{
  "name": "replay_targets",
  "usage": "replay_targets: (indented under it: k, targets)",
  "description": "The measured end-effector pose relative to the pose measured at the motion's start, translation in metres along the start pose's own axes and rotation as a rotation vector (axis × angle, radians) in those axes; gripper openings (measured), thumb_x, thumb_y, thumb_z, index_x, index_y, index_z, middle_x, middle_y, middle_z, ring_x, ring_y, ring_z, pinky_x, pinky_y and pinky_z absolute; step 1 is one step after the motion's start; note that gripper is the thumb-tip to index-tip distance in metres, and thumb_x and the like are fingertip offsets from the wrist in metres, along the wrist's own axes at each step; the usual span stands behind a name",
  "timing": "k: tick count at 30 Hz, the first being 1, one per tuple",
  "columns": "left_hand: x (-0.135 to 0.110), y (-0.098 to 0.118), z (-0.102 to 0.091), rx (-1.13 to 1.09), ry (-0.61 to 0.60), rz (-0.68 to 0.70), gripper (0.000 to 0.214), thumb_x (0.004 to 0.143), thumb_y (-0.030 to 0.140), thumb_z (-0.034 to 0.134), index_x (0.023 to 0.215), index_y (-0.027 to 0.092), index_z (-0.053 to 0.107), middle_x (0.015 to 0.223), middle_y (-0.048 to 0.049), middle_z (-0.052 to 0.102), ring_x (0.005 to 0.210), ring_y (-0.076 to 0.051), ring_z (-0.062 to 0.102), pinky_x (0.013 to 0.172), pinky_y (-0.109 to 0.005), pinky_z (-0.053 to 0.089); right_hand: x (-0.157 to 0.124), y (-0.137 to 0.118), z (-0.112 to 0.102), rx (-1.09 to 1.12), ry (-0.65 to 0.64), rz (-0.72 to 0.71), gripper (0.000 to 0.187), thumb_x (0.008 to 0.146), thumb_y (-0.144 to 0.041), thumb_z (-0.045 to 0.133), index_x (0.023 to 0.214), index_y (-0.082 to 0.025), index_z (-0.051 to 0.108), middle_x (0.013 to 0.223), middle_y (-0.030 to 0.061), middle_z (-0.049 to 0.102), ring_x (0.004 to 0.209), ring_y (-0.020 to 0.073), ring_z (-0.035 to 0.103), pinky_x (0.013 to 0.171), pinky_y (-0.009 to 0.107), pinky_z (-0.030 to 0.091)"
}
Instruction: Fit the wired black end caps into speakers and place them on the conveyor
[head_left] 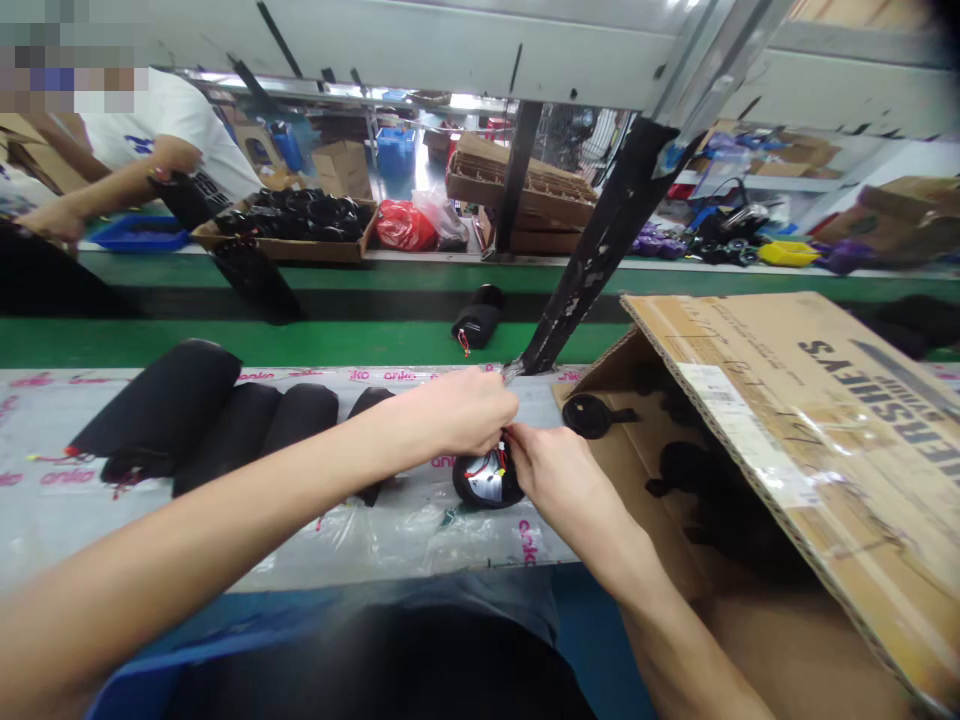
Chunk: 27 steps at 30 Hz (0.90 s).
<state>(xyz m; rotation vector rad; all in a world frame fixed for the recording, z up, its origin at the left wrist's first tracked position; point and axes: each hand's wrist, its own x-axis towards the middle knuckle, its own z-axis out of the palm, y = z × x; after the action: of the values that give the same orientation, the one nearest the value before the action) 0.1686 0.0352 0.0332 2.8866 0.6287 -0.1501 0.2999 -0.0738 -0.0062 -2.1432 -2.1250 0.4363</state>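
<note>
A black cylinder (466,492) stands on the plastic-covered bench, its open top showing a silver part (487,482) with red and other thin wires. My left hand (476,410) is closed in a fist-like pinch just above its far rim; what the fingers hold is hidden. At the cylinder's right rim, my right hand (559,465) has thumb and fingers pressed together, fingertips meeting my left hand. Several black cylinders (169,395) lie on their sides to the left, some with thin wires coming out of their ends.
An open cardboard box (847,400) with black parts sits on the right, a round black part (587,416) at its mouth. A dark metal post (592,250) rises behind my hands. On the green belt (375,345) lies another cylinder (480,315). A co-worker (172,140) works across.
</note>
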Motion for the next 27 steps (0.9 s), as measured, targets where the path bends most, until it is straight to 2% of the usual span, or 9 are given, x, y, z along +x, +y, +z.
replay_targets:
  k: [4, 8, 10, 12, 15, 18, 23, 25, 27]
  targets:
    - [-0.031, -0.002, 0.007, -0.094, 0.059, -0.081, 0.025, 0.106, 0.021, 0.059, 0.106, 0.016, 0.084, 0.093, -0.0141, 0.085, 0.091, -0.035, 0.084, 0.08, -0.041, 0.063, -0.007, -0.003, 0.002, 0.036, 0.02, 0.037, 0.034, 0.11, -0.015, 0.047, 0.116, -0.01, 0.08, 0.09, 0.0202, 0.086, 0.082, 0.0362, 0.084, 0.068, 0.036, 0.053]
    - [-0.074, 0.004, 0.045, -0.663, 0.321, -0.284, 0.042, 0.113, 0.044, 0.054, 0.152, 0.03, 0.061, 0.137, -0.0094, 0.079, 0.121, -0.03, 0.08, 0.102, -0.043, 0.064, -0.017, 0.024, 0.001, 0.249, 0.061, -0.027, 0.041, 0.117, -0.037, 0.042, 0.128, -0.026, 0.08, 0.119, 0.0069, 0.088, 0.106, 0.0275, 0.085, 0.088, 0.033, 0.062]
    - [-0.084, 0.016, 0.079, -0.821, 0.477, -0.333, 0.068, 0.103, 0.05, 0.072, 0.163, 0.035, 0.045, 0.157, -0.0109, 0.065, 0.139, -0.032, 0.069, 0.113, -0.049, 0.06, -0.017, 0.049, 0.008, 0.396, 0.137, 0.01, 0.046, 0.117, -0.047, 0.04, 0.138, -0.03, 0.077, 0.136, 0.0036, 0.082, 0.123, 0.0258, 0.08, 0.104, 0.034, 0.062]
    - [-0.084, 0.031, 0.116, -0.838, 0.651, -0.374, 0.114, 0.075, 0.053, 0.099, 0.167, 0.035, 0.034, 0.165, -0.0153, 0.053, 0.144, -0.039, 0.063, 0.117, -0.057, 0.057, -0.012, 0.076, 0.022, 0.408, 0.22, 0.126, 0.049, 0.115, -0.046, 0.042, 0.147, -0.025, 0.071, 0.145, 0.0085, 0.077, 0.135, 0.03, 0.074, 0.116, 0.044, 0.057]
    - [-0.071, 0.047, 0.154, -0.848, 0.781, -0.448, 0.124, 0.064, 0.043, 0.105, 0.165, 0.033, 0.033, 0.152, -0.0166, 0.056, 0.138, -0.041, 0.064, 0.112, -0.062, 0.058, -0.002, 0.105, 0.052, 0.327, 0.23, 0.194, 0.055, 0.105, -0.036, 0.055, 0.154, -0.012, 0.064, 0.158, 0.0215, 0.065, 0.15, 0.0393, 0.06, 0.125, 0.057, 0.048]
    - [-0.065, 0.039, 0.158, -0.872, 0.759, -0.402, 0.113, 0.068, 0.03, 0.101, 0.162, 0.033, 0.038, 0.147, -0.0145, 0.059, 0.137, -0.04, 0.064, 0.116, -0.063, 0.055, -0.002, 0.114, 0.08, 0.258, 0.191, 0.156, 0.066, 0.095, -0.034, 0.069, 0.157, -0.015, 0.06, 0.163, 0.0218, 0.058, 0.154, 0.0422, 0.052, 0.127, 0.059, 0.046]
    - [-0.078, 0.013, 0.139, -1.018, 0.465, -0.144, 0.121, 0.073, 0.018, 0.096, 0.168, 0.037, 0.024, 0.165, -0.0142, 0.051, 0.154, -0.038, 0.053, 0.13, -0.06, 0.043, -0.016, 0.112, 0.1, 0.144, 0.195, 0.159, 0.074, 0.088, -0.027, 0.075, 0.16, -0.022, 0.058, 0.162, 0.0234, 0.049, 0.149, 0.0523, 0.046, 0.119, 0.072, 0.048]
    - [-0.078, 0.016, 0.142, -1.044, 0.471, -0.175, 0.126, 0.069, 0.028, 0.102, 0.168, 0.037, 0.026, 0.168, -0.0154, 0.047, 0.156, -0.041, 0.049, 0.131, -0.062, 0.041, -0.019, 0.111, 0.103, 0.115, 0.206, 0.182, 0.071, 0.088, -0.023, 0.072, 0.158, -0.02, 0.059, 0.159, 0.0255, 0.048, 0.144, 0.0545, 0.048, 0.114, 0.075, 0.049]
    - [-0.074, 0.022, 0.151, -1.053, 0.581, -0.226, 0.12, 0.069, 0.036, 0.103, 0.166, 0.036, 0.032, 0.164, -0.0161, 0.048, 0.151, -0.043, 0.053, 0.129, -0.064, 0.042, -0.02, 0.112, 0.105, 0.102, 0.207, 0.192, 0.069, 0.089, -0.019, 0.068, 0.157, -0.02, 0.059, 0.155, 0.0252, 0.049, 0.139, 0.0532, 0.052, 0.112, 0.075, 0.05]
